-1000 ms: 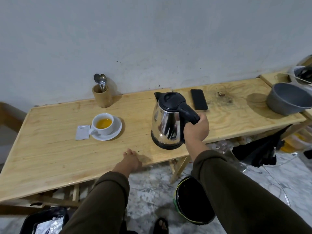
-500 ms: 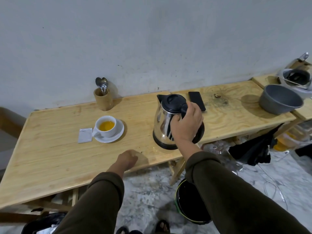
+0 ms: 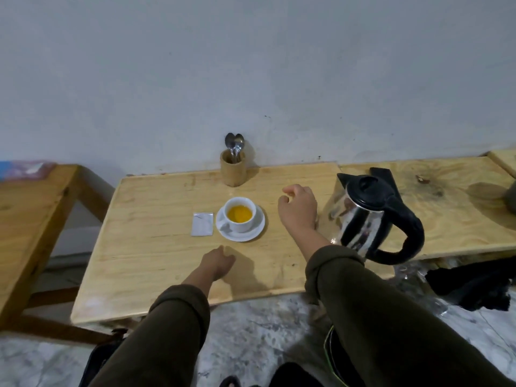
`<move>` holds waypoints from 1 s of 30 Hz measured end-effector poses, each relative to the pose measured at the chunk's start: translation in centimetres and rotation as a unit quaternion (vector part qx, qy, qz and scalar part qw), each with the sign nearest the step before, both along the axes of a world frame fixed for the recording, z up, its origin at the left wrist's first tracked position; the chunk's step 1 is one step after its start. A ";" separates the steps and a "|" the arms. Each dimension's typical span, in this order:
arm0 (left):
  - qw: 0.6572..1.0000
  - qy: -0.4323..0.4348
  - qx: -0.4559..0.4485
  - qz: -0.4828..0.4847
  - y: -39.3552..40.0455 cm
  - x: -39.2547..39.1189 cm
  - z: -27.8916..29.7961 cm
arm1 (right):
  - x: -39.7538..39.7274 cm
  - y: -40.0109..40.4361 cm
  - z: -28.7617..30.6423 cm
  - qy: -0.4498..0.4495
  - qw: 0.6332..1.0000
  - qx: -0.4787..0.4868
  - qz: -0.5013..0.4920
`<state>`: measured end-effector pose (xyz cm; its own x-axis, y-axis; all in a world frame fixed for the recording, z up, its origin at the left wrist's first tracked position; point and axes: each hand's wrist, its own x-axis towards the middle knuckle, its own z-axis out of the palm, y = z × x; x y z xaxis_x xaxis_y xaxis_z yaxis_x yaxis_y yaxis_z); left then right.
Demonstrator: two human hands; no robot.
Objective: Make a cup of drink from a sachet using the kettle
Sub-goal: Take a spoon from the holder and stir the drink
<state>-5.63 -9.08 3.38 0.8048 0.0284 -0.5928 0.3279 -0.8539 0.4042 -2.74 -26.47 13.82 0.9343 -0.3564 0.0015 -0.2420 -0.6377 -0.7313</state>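
Over the pale plywood surface (image 3: 156,263), my right hand (image 3: 298,209) hangs loose and empty, fingers half curled, between the cup and the kettle and touching neither. My left hand (image 3: 219,262) rests near the front edge with its fingers folded in, holding nothing that I can see.

Just to the left of my right hand stands the small white ceramic cup (image 3: 239,215) on its white saucer (image 3: 252,233), and the cup holds a yellow-orange liquid most of the way up. Beside the saucer, on its far left, lies the flat silver foil sachet (image 3: 202,224), which looks torn at a top corner and spent. To the right of my right hand sits the shiny steel kettle with the black lid and black handle (image 3: 371,219), upright on the surface, spout toward the cup. Behind it a dark flat thing, perhaps a phone (image 3: 381,172), pokes out. At the back, against the grey wall, a round wooden holder (image 3: 232,171) keeps two metal spoons (image 3: 235,145), bowls up.

By my reckoning the main work is done: sachet emptied, water poured, kettle set down. What seems left is a stir, since no spoon is in the cup, and my right hand is well placed to reach for one in the holder behind. After that, only tidying the wrapper.
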 end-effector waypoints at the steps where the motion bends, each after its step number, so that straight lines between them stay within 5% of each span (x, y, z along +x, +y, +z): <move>1: 1.000 -0.001 -0.002 0.007 0.4 0.2 0.0 | 1.0 0.6 -0.2 0.018 1.000 -0.002 0.014; 16: 0.996 -0.081 -0.008 0.047 1.1 6.3 -1.3 | 20.5 4.8 -1.3 0.107 0.987 -0.015 0.117; 22: 0.997 -0.052 0.002 0.053 1.7 7.3 -1.6 | 25.5 6.5 -2.4 0.143 0.986 0.062 0.054; 30: 0.998 -0.042 0.035 0.028 1.8 7.9 -2.0 | 26.6 7.2 -3.6 0.135 0.990 0.041 0.019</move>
<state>2.27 -7.26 1.35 0.8475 0.1128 -0.5186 0.3428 -0.8623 0.3727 23.84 -19.26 10.24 0.9092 -0.3099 -0.2780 -0.4133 -0.5911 -0.6926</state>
